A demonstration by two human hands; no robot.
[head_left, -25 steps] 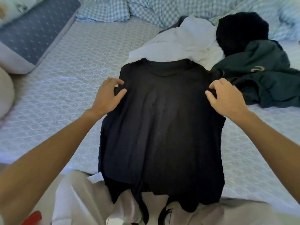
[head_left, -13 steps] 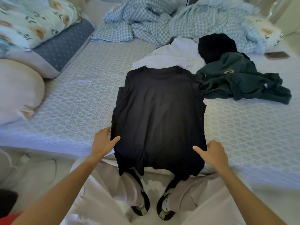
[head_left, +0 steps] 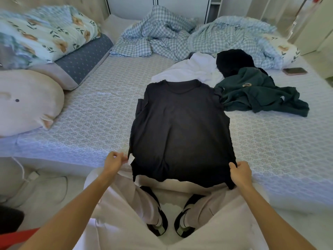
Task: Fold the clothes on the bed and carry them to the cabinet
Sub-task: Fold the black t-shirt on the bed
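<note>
A black T-shirt (head_left: 181,129) lies flat on the bed (head_left: 100,112), sleeves folded in, its hem hanging over the near edge. My left hand (head_left: 114,162) pinches the hem's left corner. At the right corner my right hand (head_left: 240,171) grips the hem. Behind the shirt lie a white garment (head_left: 192,69), a dark green garment (head_left: 255,92) and a black garment (head_left: 232,60).
A crumpled blue checked duvet (head_left: 169,35) fills the far end of the bed. Pillows (head_left: 36,38) and a beige cushion (head_left: 27,101) lie at the left. A phone (head_left: 295,70) rests at the far right. White cabinet doors (head_left: 155,4) stand beyond the bed.
Both hands slid from the shirt's shoulders down its sides to the hem and now hold its two bottom corners. The view has pulled back from the bed.
</note>
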